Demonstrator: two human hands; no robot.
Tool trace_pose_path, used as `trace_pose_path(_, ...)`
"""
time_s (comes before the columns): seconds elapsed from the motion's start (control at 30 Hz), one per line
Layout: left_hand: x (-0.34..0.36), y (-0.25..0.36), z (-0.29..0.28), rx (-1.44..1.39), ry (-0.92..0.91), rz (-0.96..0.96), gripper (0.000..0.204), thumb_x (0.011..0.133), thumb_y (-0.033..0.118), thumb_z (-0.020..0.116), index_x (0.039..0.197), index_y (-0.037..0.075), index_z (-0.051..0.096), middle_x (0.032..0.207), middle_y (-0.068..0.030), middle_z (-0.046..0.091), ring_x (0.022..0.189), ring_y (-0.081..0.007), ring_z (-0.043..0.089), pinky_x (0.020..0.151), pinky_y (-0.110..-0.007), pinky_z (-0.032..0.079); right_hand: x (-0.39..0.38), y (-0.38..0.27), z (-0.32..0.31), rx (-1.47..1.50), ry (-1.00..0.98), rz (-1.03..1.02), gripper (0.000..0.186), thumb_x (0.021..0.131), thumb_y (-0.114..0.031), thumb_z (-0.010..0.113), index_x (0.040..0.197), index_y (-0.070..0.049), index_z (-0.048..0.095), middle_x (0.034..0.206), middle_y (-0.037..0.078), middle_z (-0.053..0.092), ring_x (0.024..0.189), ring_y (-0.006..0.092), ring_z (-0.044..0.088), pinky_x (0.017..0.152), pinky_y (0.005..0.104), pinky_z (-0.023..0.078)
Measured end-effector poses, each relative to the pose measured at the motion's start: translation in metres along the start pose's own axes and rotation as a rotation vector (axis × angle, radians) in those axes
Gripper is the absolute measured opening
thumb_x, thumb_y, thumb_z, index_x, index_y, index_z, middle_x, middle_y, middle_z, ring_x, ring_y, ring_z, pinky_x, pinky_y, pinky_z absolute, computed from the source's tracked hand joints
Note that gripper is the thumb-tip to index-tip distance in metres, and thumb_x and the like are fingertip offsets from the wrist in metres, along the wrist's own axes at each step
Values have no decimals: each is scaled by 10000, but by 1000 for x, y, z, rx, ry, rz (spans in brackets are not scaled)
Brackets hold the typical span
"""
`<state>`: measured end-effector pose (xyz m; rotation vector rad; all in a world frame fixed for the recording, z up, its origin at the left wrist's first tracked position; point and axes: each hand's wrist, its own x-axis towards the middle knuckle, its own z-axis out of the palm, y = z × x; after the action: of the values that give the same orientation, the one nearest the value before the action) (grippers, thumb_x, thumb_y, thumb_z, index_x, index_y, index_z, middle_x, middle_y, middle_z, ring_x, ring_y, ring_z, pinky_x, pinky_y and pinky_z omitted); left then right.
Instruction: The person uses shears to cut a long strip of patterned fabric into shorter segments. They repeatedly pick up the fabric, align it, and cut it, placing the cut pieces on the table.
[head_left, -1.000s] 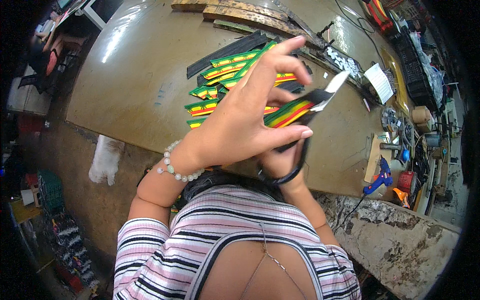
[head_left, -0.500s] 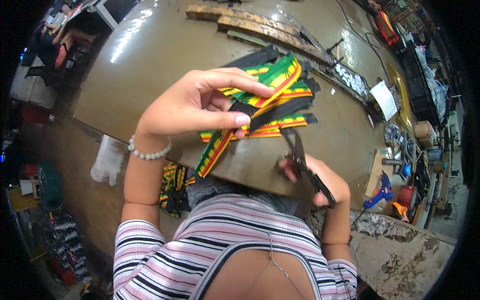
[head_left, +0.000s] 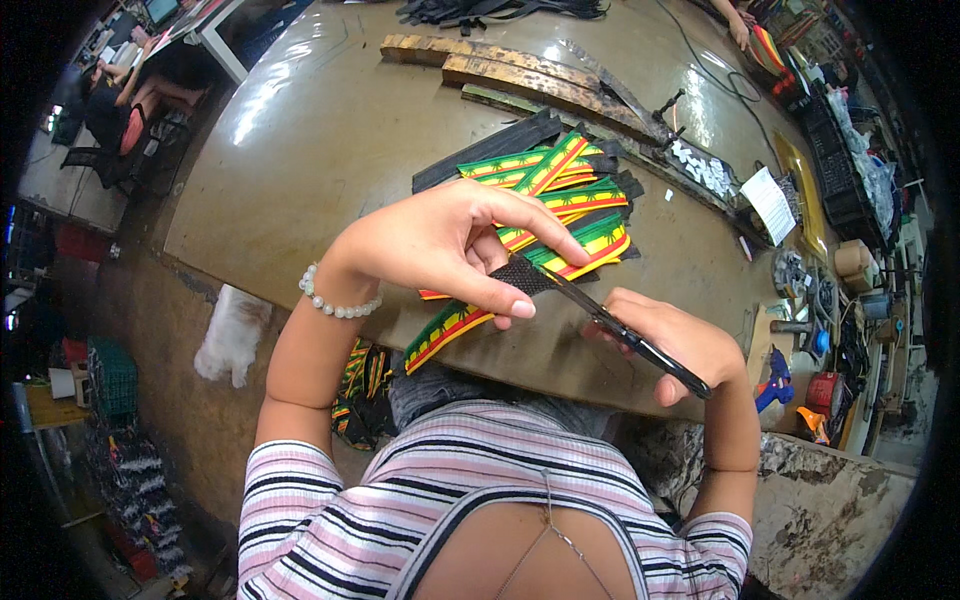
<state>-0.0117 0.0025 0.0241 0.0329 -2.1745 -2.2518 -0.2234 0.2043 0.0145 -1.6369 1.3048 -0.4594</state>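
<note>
Between the thumb and fingers of my left hand is a strap striped green, yellow and red, with a black woven part at the pinch. My right hand is closed round the handles of black scissors. Their blades reach up to the black woven part beside my left fingertips; whether they touch it I cannot tell. Just beyond my left hand lies a pile of similar striped straps with black pieces among them.
Long worn wooden bars cross the table farther off. Black strips lie at its far edge. To the right are a paper sheet, small white pieces and a blue glue gun. Another person sits at far left.
The scissors have swung up and left, and their blades now meet the area by the strap's black part. My left hand has moved slightly right and nearer, still pinching the strap.
</note>
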Motion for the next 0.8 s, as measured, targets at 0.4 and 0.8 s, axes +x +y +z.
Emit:
trace_pose_path(0.4, -1, -3, -2, 134, 11, 54, 436, 782, 21, 751, 1198, 28, 621, 1128, -58, 615, 632, -17, 610, 460, -142, 405, -6, 4, 14, 81, 197, 131, 748, 669, -736, 693, 683, -10, 516, 659, 72, 455, 594, 221, 478, 548, 333, 382)
trace_pose_path(0.8, 6, -38, 9, 528, 506, -33, 365, 770, 78, 765, 1124, 54, 675, 1360, -112, 530, 632, 1, 505, 493, -156, 395, 9, 29, 90, 905, 608, 16, 384, 728, -51, 815, 962, -20, 513, 1007, 144, 657, 857, 164, 662, 766, 311, 546)
